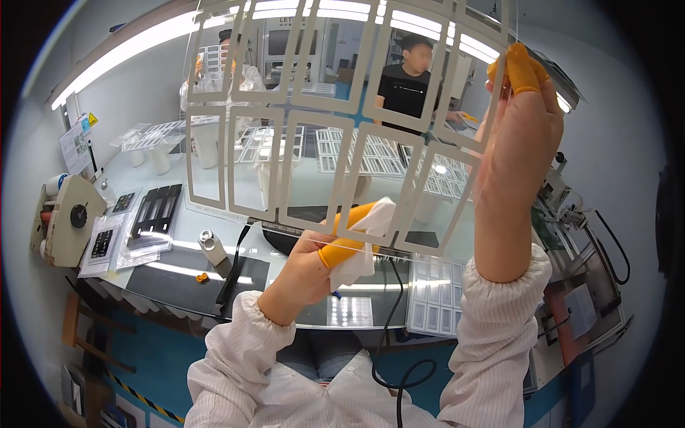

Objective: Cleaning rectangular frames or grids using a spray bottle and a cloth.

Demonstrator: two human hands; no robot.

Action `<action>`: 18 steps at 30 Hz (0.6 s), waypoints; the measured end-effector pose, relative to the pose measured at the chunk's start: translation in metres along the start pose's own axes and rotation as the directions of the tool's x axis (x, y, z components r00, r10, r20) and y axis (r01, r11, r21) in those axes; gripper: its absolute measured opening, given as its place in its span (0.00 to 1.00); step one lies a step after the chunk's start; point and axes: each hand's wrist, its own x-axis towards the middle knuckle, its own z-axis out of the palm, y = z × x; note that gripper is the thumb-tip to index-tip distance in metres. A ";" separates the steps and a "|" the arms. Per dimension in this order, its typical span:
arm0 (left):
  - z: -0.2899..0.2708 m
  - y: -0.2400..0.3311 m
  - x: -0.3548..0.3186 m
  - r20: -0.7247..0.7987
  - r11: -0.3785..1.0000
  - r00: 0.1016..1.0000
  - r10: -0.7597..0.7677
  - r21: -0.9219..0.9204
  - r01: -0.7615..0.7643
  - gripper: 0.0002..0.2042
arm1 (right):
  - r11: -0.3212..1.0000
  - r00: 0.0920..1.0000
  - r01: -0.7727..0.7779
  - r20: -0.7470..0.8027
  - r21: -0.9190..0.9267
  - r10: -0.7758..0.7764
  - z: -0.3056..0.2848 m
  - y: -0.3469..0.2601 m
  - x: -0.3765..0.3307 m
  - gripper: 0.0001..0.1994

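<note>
A large clear sheet [220, 157] bearing rows of white rectangular frames is held up and tilted before me. My right hand [524, 114], with orange finger cots on its fingers, grips the sheet's right edge near the top. Low on the sheet, my left hand [303, 267] is closed around a crumpled white cloth [357, 265] at the bottom edge. Orange finger cots cover its thumb and finger too. Part of the cloth shows through the sheet, and some fingertips are hidden behind it.
Similar framed sheets [357, 151] lie across the glass table, with another stack [435, 303] at its near right. A small bottle [212, 246], orange finger cots [203, 277] and black panels [155, 214] lie left. A black cable [389, 339] hangs over the front edge. Two people work opposite.
</note>
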 end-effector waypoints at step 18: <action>0.006 -0.014 -0.009 0.171 0.982 0.984 -0.053 -0.172 0.082 0.16 | 1.000 0.994 -0.016 0.110 0.014 0.014 -0.004 0.014 -0.009 0.10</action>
